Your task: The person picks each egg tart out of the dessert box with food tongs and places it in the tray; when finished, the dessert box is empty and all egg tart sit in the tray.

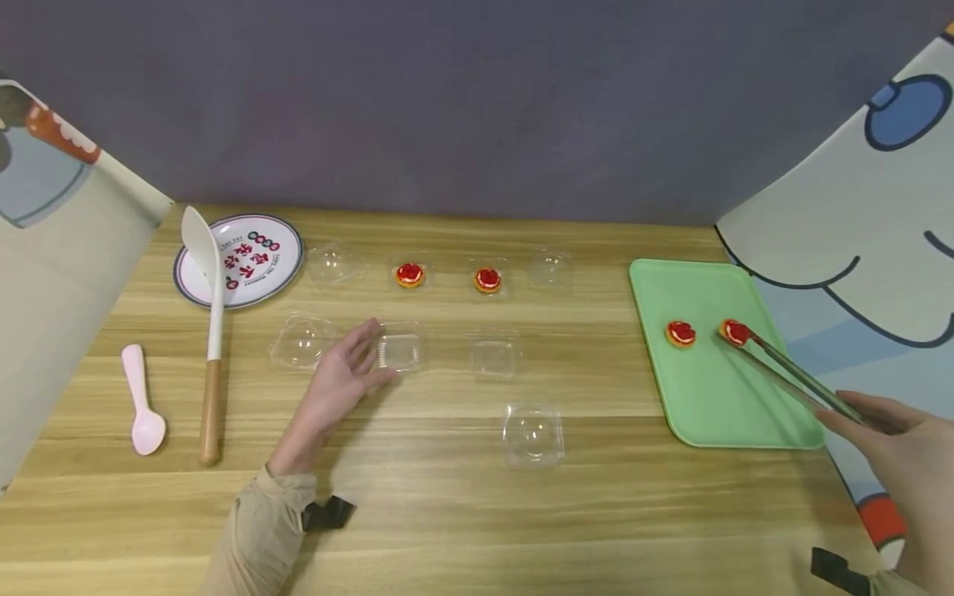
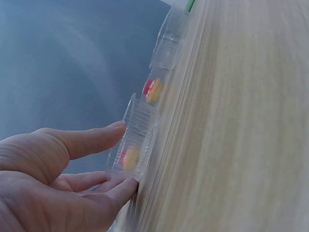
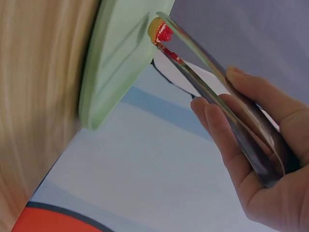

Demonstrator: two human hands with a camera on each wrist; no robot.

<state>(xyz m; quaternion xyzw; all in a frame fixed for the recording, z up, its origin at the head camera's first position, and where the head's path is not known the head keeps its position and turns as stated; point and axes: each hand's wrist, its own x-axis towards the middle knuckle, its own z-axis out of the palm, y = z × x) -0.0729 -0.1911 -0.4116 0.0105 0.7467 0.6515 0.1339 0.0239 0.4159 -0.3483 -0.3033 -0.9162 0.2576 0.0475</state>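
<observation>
My right hand point(image 1: 894, 443) holds metal tongs point(image 1: 808, 385). Their tips stand on either side of a small red-topped tart point(image 3: 161, 31) at the green tray point(image 1: 715, 414); a second tart point(image 1: 681, 334) lies to its left. My left hand point(image 1: 343, 372) holds a clear plastic box point(image 1: 398, 352) at its left side, thumb at the near corner and fingers at the far one. Beyond it, two more tarts point(image 1: 409, 275) point(image 1: 488, 281) sit in clear box bases. To the right stands another clear base point(image 1: 494, 356).
Clear domed lids point(image 1: 532, 434) point(image 1: 304, 343) point(image 1: 331, 263) point(image 1: 551, 265) lie around the bases. At the left are a patterned plate point(image 1: 272, 257), a long-handled white ladle point(image 1: 212, 372) across it, and a pink spoon point(image 1: 145, 422). A grey partition point(image 1: 447, 108) borders the table's back.
</observation>
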